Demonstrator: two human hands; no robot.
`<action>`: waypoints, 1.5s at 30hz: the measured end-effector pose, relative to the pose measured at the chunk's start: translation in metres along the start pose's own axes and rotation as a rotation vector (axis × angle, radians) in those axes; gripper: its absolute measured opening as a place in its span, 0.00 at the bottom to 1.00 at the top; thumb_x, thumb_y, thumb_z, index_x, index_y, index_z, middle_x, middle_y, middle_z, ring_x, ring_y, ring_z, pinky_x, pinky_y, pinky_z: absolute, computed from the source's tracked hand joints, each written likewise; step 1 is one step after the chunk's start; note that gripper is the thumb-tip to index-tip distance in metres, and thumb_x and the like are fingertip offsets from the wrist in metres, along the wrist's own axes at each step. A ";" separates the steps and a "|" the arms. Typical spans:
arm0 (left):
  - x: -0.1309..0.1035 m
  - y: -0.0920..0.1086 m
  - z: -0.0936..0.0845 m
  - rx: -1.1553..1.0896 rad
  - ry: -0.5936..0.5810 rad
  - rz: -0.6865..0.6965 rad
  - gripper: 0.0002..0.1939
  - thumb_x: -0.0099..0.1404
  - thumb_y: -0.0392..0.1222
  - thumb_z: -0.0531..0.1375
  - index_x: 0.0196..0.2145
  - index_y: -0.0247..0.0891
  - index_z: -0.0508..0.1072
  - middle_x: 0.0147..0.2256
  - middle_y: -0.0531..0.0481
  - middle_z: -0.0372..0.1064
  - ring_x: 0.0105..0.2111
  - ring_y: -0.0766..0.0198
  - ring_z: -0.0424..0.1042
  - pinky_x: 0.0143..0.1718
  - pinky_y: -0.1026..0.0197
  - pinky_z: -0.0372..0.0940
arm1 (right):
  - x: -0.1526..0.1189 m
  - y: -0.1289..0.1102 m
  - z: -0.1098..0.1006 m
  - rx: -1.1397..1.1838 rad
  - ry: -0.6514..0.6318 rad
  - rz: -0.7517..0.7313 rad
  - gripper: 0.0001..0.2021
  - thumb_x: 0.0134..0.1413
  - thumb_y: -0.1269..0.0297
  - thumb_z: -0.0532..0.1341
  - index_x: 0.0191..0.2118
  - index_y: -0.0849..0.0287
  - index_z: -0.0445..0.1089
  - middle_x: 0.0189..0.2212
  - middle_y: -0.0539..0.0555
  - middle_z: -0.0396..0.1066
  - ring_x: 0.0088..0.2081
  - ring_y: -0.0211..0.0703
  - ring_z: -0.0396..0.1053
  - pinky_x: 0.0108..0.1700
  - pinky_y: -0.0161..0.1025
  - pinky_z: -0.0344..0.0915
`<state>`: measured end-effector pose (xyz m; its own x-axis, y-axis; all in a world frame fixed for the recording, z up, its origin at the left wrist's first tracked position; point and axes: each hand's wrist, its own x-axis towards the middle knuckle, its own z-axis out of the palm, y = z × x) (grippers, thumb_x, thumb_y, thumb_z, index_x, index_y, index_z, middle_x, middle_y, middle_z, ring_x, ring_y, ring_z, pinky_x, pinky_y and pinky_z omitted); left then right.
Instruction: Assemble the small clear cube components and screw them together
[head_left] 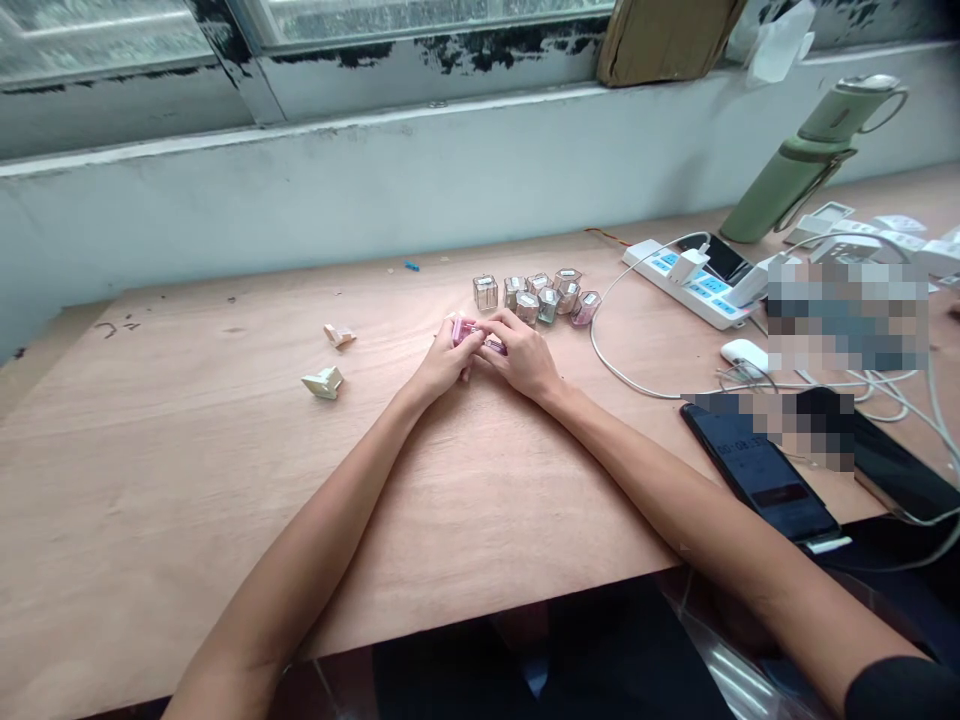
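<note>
My left hand (pixel 445 362) is closed around a small pink see-through piece (pixel 459 331), which shows between its thumb and fingers. My right hand (pixel 523 357) meets it from the right, fingers bent and closed on a second bit of pink (pixel 496 346). Whether the two pink bits are one thing or two parts, I cannot tell. Just beyond the hands stand several small faceted see-through containers (pixel 526 307) with pale labels on top. One squarish clear container (pixel 485 292) is slightly apart at their left. The fingers partly hide the pink parts.
Left of the hands lie a peach folded piece (pixel 340 336) and a pale yellow one (pixel 324 383). A blue scrap (pixel 412 266) is near the wall. To the right are a power strip (pixel 690 285), a looping white cable (pixel 619 384), a phone (pixel 761 470) and a green bottle (pixel 787 185).
</note>
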<state>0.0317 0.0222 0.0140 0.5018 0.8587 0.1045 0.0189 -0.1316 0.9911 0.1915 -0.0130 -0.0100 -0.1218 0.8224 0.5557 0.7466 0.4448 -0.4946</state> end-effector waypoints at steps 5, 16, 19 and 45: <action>-0.001 0.001 0.000 -0.031 -0.041 -0.025 0.11 0.71 0.48 0.59 0.41 0.39 0.62 0.23 0.61 0.56 0.16 0.73 0.57 0.16 0.69 0.58 | 0.001 -0.004 -0.002 -0.031 -0.027 0.008 0.17 0.67 0.57 0.60 0.57 0.55 0.72 0.49 0.56 0.71 0.42 0.45 0.73 0.39 0.37 0.66; -0.004 -0.002 -0.006 -0.140 -0.040 -0.052 0.17 0.67 0.47 0.60 0.48 0.39 0.61 0.35 0.54 0.66 0.26 0.67 0.71 0.24 0.63 0.71 | -0.001 -0.008 -0.003 0.028 -0.056 -0.004 0.16 0.68 0.56 0.59 0.56 0.54 0.71 0.50 0.56 0.73 0.41 0.42 0.72 0.40 0.35 0.64; -0.005 0.000 -0.005 -0.158 -0.074 -0.064 0.17 0.67 0.47 0.60 0.48 0.38 0.61 0.37 0.50 0.69 0.30 0.64 0.75 0.29 0.59 0.74 | 0.000 -0.004 -0.001 0.090 -0.068 -0.013 0.16 0.68 0.58 0.60 0.57 0.54 0.71 0.47 0.55 0.74 0.40 0.41 0.71 0.41 0.36 0.64; 0.002 -0.005 -0.013 -0.337 0.226 0.027 0.25 0.64 0.58 0.65 0.49 0.38 0.69 0.36 0.51 0.68 0.30 0.70 0.69 0.29 0.68 0.65 | 0.005 0.005 -0.002 -0.085 -0.058 0.021 0.21 0.68 0.57 0.59 0.61 0.60 0.66 0.49 0.61 0.74 0.43 0.49 0.75 0.43 0.40 0.70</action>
<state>0.0210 0.0309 0.0100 0.2945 0.9494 0.1092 -0.2948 -0.0184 0.9554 0.1961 -0.0076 -0.0088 -0.1413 0.8515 0.5050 0.8022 0.3975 -0.4456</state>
